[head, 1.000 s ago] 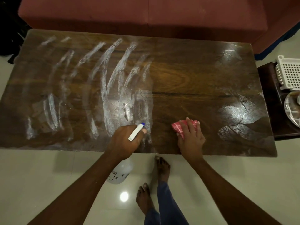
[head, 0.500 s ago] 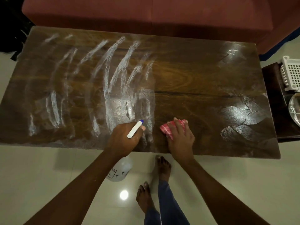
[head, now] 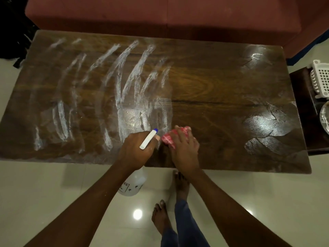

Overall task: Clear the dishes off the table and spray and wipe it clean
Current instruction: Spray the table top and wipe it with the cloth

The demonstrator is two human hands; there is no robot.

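Right hand (head: 185,147): pressed flat with the fingers closed down over a bunched pink cloth (head: 168,139), which is held against the wooden table (head: 213,82) near its front edge.
Change in right hand: over the last second the cloth has been slid leftward along the front strip, from well apart from the other hand to just beside it.
Left hand (head: 137,150): clamped around the neck of a spray bottle (head: 132,182), whose clear body hangs below the table edge; the white nozzle with a blue tip (head: 149,139) is pointed away over the tabletop.
Change in left hand: it has been kept in almost the same spot, with the grip unchanged.
Left of the left hand: long white foamy streaks (head: 124,82) are spread in arcs across that half of the tabletop, not yet wiped off.
Right of the right hand: bare wood is seen, with glossy wet patches (head: 265,125) towards the far right end.
Dishes: none are seen on the tabletop; a white basket (head: 320,77) and part of a glass plate (head: 324,118) are set on a side table (head: 302,104) beyond the right end.
Meaning for the task: clearing is judged done, spraying applied, and wiping is judged to be advancing towards the streaked half, most of which remains to be covered.
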